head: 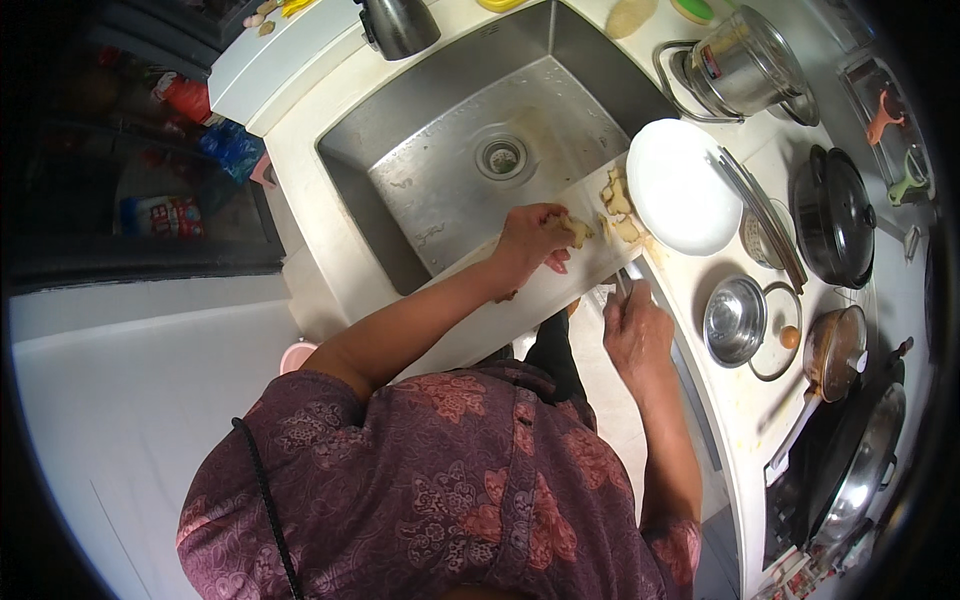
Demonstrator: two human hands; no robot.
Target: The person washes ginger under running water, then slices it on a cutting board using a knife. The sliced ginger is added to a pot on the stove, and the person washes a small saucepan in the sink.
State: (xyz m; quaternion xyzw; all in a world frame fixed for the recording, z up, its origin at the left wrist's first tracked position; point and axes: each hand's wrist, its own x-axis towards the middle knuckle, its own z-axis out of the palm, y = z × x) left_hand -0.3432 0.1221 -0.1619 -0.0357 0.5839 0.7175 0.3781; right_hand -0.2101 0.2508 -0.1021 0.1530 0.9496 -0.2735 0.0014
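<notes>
My left hand (pixel 531 244) pinches a piece of ginger root (pixel 577 231) above a pale cutting board (pixel 480 330) that lies over the near side of the sink. More ginger pieces (pixel 616 193) rest on the board's right end, close to a white plate (pixel 679 187). My right hand (pixel 637 330) is closed around the handle of a utensil, probably a knife (pixel 622 283), beside the board's near right edge; most of it is hidden. Small dark scraps lie under my left wrist.
The steel sink (pixel 450 172) has a drain in its middle. On the right counter are chopsticks (pixel 765 217), a steel bowl (pixel 735 321), a glass lid (pixel 776 352), a black lidded pot (pixel 836 217) and a saucepan (pixel 832 352). A steel pot (pixel 742 67) and dark jug (pixel 401 26) stand beyond.
</notes>
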